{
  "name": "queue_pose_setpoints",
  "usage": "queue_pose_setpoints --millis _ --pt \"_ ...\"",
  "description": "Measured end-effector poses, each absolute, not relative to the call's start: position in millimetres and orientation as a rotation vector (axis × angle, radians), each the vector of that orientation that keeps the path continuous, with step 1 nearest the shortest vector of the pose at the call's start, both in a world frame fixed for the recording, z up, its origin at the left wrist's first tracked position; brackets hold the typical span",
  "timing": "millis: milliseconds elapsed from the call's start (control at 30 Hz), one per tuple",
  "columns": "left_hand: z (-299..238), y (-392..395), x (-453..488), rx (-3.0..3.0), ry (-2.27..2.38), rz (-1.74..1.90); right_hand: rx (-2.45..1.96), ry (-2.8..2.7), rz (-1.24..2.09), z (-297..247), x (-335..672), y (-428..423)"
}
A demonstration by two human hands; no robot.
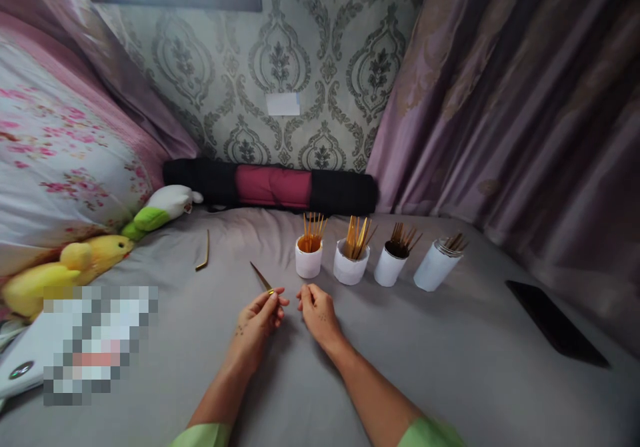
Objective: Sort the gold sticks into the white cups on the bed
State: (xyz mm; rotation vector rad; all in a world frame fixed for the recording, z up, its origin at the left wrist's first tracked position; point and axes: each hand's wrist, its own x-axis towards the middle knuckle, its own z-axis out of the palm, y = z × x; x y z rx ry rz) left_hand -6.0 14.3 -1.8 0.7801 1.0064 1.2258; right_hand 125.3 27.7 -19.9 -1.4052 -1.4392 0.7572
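My left hand (257, 320) pinches a slim, pointed, gold-and-dark tool (261, 277) by its near end, its tip slanting up and away to the left. Close by on the right, my right hand (316, 310) has its fingers curled together; whatever they may hold is hidden. Just beyond the hands stand several white-wrapped cups in a row. Thin golden sticks rise from the leftmost cup (309, 264), broader golden pieces from the squat cup (351, 271), and darker sticks from the narrower cup (389, 271). The rightmost cup (436, 270) appears tilted, with thin sticks in it.
A bent golden rod (205, 252) lies left on the grey sheet (240, 403). Plush toys (95, 260) and a white object (25, 360), partly pixelated, are at the left. A black flat object (555, 323) lies right. A black-and-maroon roll (273, 185) lies along the wall.
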Motion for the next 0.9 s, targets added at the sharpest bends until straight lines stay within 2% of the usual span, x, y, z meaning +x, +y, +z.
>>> queue_pose_setpoints --millis 600,900 --pt "-10 -8 2 1.286 1.278 1.131 -1.308 -1.434 0.940 -12 130 28" --pt "-5 -13 4 1.529 1.234 1.164 -1.204 -1.396 1.027 8 128 24"
